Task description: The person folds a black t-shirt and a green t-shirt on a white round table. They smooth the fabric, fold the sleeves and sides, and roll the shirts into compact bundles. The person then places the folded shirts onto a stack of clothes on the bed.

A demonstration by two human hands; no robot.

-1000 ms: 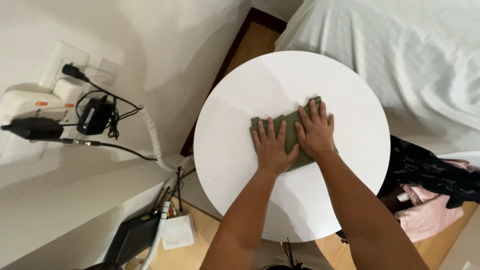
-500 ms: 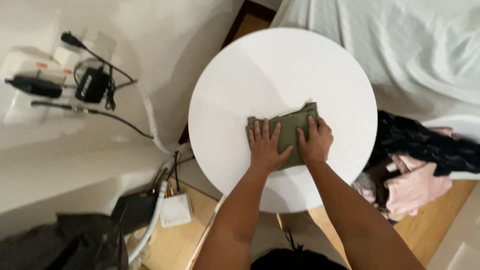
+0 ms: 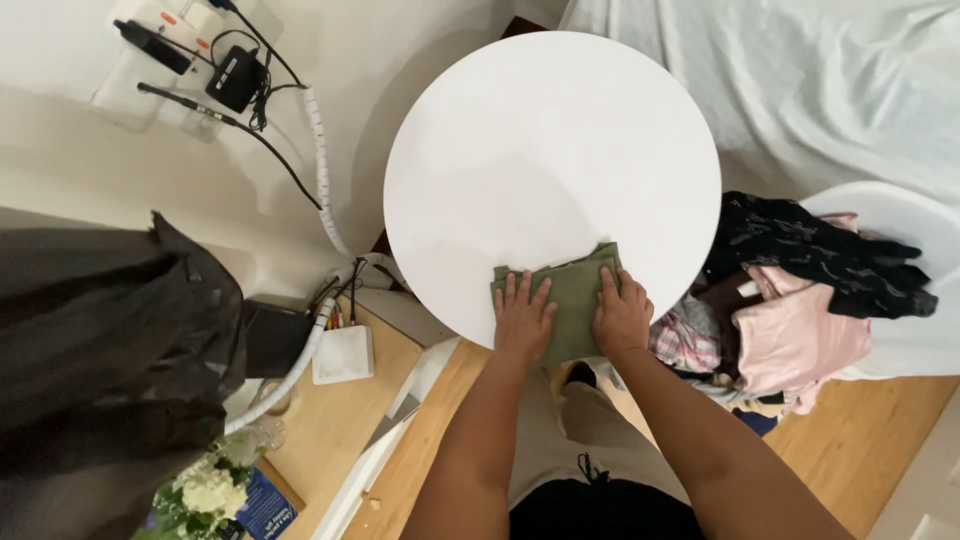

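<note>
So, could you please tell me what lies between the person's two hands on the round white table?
In the head view, the folded green cloth shows between the left hand and right hand.

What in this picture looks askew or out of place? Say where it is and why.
The folded green cloth hangs over the near rim of the round white table rather than lying fully on it, with the left hand and right hand flat on it. A heap of clothes spills from the white basket on the right.
</note>
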